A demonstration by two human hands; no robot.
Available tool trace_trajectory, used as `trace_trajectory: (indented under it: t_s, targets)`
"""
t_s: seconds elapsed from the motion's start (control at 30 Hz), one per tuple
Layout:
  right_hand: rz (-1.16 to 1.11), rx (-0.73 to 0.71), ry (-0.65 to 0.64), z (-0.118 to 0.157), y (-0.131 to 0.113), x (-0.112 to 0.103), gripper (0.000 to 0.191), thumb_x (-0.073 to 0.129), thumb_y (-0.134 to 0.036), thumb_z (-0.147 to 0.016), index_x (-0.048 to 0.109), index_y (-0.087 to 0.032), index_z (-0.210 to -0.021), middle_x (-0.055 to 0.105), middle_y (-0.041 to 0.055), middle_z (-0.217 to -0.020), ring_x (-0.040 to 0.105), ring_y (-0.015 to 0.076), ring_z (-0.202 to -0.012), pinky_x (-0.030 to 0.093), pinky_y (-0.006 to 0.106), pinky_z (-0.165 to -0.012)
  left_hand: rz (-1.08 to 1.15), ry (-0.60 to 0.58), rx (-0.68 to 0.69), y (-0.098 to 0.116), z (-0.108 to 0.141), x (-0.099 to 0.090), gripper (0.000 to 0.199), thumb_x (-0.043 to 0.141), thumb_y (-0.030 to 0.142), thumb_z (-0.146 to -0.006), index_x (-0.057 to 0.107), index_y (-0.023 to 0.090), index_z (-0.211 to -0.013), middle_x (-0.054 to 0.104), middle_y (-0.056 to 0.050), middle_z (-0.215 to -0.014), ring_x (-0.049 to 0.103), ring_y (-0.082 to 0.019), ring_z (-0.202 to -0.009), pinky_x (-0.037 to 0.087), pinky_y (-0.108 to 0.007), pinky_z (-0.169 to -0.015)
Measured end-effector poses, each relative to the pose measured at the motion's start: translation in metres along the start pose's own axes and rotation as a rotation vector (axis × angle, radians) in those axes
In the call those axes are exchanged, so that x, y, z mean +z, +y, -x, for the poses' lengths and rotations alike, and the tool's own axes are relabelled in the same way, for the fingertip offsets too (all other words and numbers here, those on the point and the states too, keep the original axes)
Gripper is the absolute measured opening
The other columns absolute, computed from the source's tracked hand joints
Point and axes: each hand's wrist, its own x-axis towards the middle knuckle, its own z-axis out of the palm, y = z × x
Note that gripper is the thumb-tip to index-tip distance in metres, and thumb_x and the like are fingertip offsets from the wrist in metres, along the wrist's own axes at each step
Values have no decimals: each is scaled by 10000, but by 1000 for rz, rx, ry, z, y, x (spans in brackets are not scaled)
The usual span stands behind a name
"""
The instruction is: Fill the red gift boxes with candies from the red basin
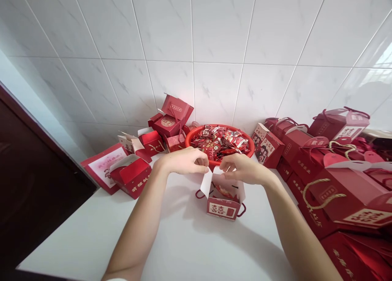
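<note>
In front of me on the white table stands a small red gift box (223, 209) with its top flaps raised. Its front carries a white panel with a red double-happiness character, and dark red cord handles stick out at its sides. A red wrapped packet (225, 190) shows inside. My left hand (185, 160) pinches the top edge of the white left flap (206, 183). My right hand (246, 168) has its fingers curled at the back flap (218, 170), thumb and fingertips close together. Just behind both hands is a red basin (251, 148) heaped with red wrapped packets (219, 142).
Several filled-out red boxes (352, 185) with cord handles are stacked along the right side. More open red boxes (131, 175) stand at the left and back left. A tiled wall (220, 36) closes off the back. A dark brown panel (30, 183) lies beyond the table's left edge.
</note>
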Motion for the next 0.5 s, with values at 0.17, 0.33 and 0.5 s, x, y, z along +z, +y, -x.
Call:
trace_trajectory:
  t_s: [0.17, 0.33, 0.5]
  targets:
    - [81, -105, -178, 7, -12, 1, 79, 622, -136, -785, 700, -152, -788, 717, 18, -791, 608, 130, -695, 405, 225, -603, -35, -42, -27, 10, -5, 5, 191, 611, 361, -864, 685, 186, -881, 738, -36, -949, 660, -193, -849, 428, -255, -647]
    - [373, -98, -439, 8, -21, 12, 270, 572, -51, -749, 768, -195, -866, 710, -5, -767, 540, 109, -611, 318, 224, -521, -65, -102, 15, 12, -13, 12, 94, 651, 253, -799, 704, 191, -846, 725, -16, -881, 644, -174, -791, 380, -241, -571]
    - [546, 0, -455, 11, -19, 23, 340, 625, -42, -667, 762, -197, -937, 716, 29, -809, 614, 162, -695, 338, 234, -544, -91, -123, 44, 16, -11, 15, 219, 717, 251, -747, 767, 189, -951, 733, -17, -867, 645, -166, -770, 387, -231, -574]
